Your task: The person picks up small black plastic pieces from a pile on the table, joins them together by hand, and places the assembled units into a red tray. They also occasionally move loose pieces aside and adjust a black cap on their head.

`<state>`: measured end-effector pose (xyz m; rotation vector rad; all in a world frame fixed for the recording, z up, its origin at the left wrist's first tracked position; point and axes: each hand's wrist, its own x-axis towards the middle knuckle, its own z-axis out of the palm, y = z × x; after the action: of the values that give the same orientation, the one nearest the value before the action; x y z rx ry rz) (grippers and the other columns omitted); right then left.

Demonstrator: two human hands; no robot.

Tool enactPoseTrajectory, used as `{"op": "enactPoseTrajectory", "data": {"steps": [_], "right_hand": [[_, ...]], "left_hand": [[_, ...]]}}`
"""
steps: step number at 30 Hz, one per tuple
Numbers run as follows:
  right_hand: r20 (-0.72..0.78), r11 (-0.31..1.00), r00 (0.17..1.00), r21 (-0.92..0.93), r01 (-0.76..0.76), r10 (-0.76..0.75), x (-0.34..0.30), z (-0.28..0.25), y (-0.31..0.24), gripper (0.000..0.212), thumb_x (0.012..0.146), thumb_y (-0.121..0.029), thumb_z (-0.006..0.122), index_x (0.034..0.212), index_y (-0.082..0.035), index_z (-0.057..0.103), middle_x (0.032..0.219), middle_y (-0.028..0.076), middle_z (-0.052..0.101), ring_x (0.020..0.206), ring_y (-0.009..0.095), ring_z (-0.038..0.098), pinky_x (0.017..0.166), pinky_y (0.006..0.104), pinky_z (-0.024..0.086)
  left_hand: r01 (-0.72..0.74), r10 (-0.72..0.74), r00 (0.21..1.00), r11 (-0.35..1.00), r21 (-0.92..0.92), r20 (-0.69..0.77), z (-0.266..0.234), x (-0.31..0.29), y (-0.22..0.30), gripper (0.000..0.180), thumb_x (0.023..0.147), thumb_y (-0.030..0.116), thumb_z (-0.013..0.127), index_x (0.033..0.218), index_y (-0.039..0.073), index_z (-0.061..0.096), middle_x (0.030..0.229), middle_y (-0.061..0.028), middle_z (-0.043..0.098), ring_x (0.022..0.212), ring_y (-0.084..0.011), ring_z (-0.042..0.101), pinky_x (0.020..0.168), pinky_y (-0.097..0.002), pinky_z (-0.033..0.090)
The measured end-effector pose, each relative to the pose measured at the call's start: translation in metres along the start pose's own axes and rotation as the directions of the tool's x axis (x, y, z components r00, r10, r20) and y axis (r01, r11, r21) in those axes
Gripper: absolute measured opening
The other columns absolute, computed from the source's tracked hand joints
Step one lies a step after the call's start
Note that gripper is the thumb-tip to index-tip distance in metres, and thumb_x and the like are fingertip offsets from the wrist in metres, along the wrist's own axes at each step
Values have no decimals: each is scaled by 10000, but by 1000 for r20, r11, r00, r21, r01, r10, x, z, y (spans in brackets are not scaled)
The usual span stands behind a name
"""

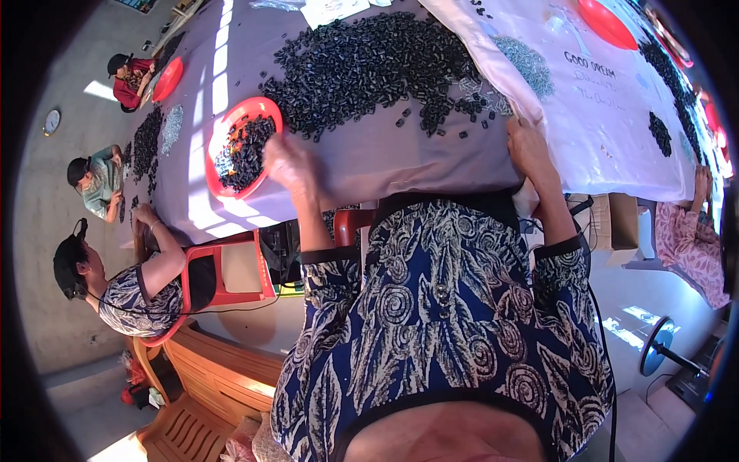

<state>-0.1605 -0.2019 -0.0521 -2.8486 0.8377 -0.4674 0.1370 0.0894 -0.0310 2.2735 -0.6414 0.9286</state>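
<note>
My left hand [291, 165] is at the right rim of a red plastic bowl [212, 158], its fingers smeared by motion. Inside the bowl lie many small black cylindrical plastic pieces [250, 158], with some clear ones at its left side. My right hand [531, 150] is closed at the near edge of a white cloth's fold, fingertips pressed together; what they hold, if anything, is too small to make out. Beyond both hands spreads a large heap of the same black pieces [369, 65]. Several small clear pieces [493, 102] are scattered beside the fold.
A grey cloth [346, 158] covers the table, with a white printed cloth [585, 138] on the right. Another clear heap [523, 65] and a red bowl [608, 23] are there. People sit along the left, one on a red chair [227, 269]. A wooden bench [208, 369] stands behind.
</note>
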Motion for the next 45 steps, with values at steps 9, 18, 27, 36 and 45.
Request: {"op": "enactPoseTrajectory", "data": {"steps": [9,18,27,36,45], "right_hand": [[22,999,1000,-49,-22,23,-3,-2,-8,185,756,-68,530,914,17,488,942,224,569,841,351,606,742,428,470],[-97,983,995,181,11,6,0,-6,-22,175,761,-51,538,913,0,466,879,203,550,854,354,566,735,438,443],[-102,697,994,716,49,35,1,-11,-49,93,824,4,510,914,-19,516,790,116,550,702,211,569,635,308,452],[158,295,981,937,-185,114,-2,-14,-64,44,847,-29,544,887,-22,525,757,9,545,591,50,531,506,187,445],[179,137,984,974,-179,15,-8,-15,-79,43,860,-61,552,875,-28,529,763,4,548,594,37,514,502,179,427]], "left_hand": [[-370,464,859,854,-365,216,41,-42,118,109,734,86,652,819,35,607,789,-131,585,751,-306,571,681,-405,458],[-194,343,912,845,-499,226,45,-46,118,151,723,50,665,837,14,572,764,-127,578,710,-290,572,645,-367,463],[660,165,659,340,-670,734,26,-68,143,112,790,1,651,872,14,577,724,-2,596,635,-60,545,564,-185,454],[847,316,487,55,-528,814,11,-68,151,114,815,-13,606,926,-13,580,846,-105,642,706,-118,605,684,-223,496],[888,372,378,114,-446,847,6,-72,156,111,814,-9,607,917,-25,566,827,-94,635,692,-107,597,646,-214,495]]}}
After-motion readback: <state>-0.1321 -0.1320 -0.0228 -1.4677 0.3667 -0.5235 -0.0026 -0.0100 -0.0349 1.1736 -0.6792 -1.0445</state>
